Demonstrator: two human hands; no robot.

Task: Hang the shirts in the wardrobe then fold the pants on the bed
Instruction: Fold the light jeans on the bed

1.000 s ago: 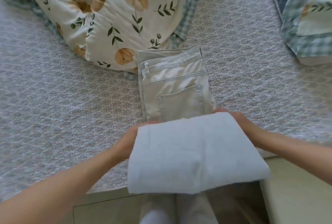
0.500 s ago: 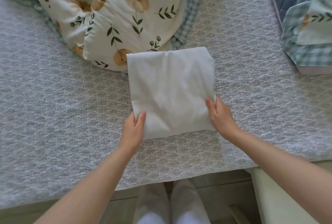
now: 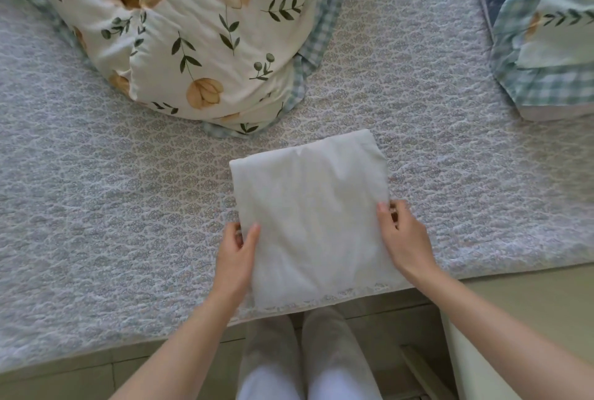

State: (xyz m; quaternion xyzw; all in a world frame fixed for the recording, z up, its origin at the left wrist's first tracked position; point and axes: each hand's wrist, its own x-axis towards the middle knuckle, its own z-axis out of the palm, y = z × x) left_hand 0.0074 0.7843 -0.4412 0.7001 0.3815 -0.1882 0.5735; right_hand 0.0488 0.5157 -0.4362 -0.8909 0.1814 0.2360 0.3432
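Currently: pants point(image 3: 311, 216) lie folded into a compact white rectangle on the bed point(image 3: 96, 207), close to its near edge; the bundle's near side reaches almost to that edge. Bundle sits slightly skewed, far corner turned to the right. Top face smooth, a few faint creases near the far end.

Left hand point(image 3: 236, 258): grips the bundle's left edge near the near corner, thumb lying on top of the cloth, the other fingers tucked down along the side.

Right hand point(image 3: 405, 239): grips the right edge about midway along it, thumb on top, fingers curled against the side of the fold.

Both forearms bare, reaching in from below.

Surroundings: floral duvet point(image 3: 193, 30) heaped on the bed beyond the pants, apart from them. Pillow point(image 3: 553, 46) with checked border at the far right. Bed cover is grey, quilted, patterned. Legs point(image 3: 305, 361) in pale trousers show below the bed edge, over a tiled floor point(image 3: 64, 377).
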